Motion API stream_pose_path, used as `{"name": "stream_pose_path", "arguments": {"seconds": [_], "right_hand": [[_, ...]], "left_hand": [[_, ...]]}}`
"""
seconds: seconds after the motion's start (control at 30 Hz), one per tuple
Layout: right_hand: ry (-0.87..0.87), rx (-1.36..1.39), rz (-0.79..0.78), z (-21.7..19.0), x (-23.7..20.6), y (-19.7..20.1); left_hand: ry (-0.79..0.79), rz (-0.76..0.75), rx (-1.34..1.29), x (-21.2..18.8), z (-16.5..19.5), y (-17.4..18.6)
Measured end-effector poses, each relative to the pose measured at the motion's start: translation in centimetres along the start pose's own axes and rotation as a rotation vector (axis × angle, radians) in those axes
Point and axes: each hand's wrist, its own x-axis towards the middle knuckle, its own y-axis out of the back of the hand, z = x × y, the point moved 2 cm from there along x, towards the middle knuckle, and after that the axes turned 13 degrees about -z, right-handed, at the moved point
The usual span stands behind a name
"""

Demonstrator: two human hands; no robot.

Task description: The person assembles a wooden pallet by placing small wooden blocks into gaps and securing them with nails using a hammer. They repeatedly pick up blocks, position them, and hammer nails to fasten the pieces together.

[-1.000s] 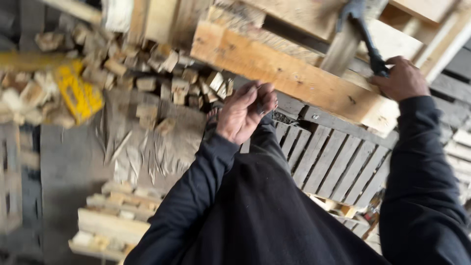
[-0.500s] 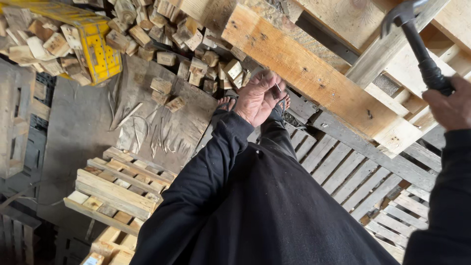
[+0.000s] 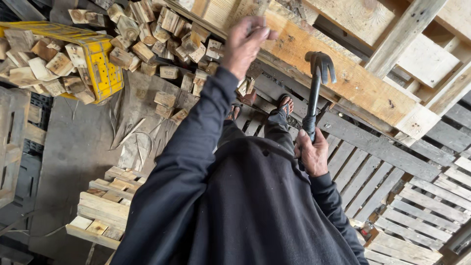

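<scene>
Right hand (image 3: 312, 154) grips the black handle of a claw hammer (image 3: 315, 83) raised below the big tilted pallet (image 3: 343, 73), while the left hand (image 3: 244, 43), fingers pinched together, reaches that pallet's plank, above scattered wood blocks (image 3: 162, 29).

My claw hammer (image 3: 314, 93) is black from head to handle. My sleeves (image 3: 196, 142) and clothing are plain black too. The pallet beam (image 3: 343, 73) is pale orange-tan wood, the lower pallet slats (image 3: 392, 196) weathered grey. The crate (image 3: 100, 64) is bright yellow, perforated with small holes; the wood blocks (image 3: 162, 29) are light beige.
</scene>
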Motion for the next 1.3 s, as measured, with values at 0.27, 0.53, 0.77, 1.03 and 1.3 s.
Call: {"name": "stream_pose_path", "arguments": {"seconds": [0.27, 0.53, 0.77, 1.03, 1.3], "right_hand": [[-0.047, -0.146, 0.029, 1.2, 2.4, -0.6], [-0.143, -0.244, -0.019, -0.2, 3.8, 0.4], [0.051, -0.276, -0.062, -4.4, 3.2, -1.4], [-0.090, -0.272, -0.033, -5.9, 3.8, -2.1], [0.106, -0.149, -0.082, -5.9, 1.9, -1.8]], "left_hand": [[-0.256, 0.081, 0.557, 4.5, -7.0, -1.4], [-0.353, 0.118, 0.624, 4.2, -8.1, -1.6], [-0.338, 0.112, 0.796, 4.0, -9.2, -1.2], [-0.311, 0.077, 0.882, 4.3, -9.1, -1.1], [-0.060, 0.284, 0.644, 5.8, -6.9, 2.1]]}}
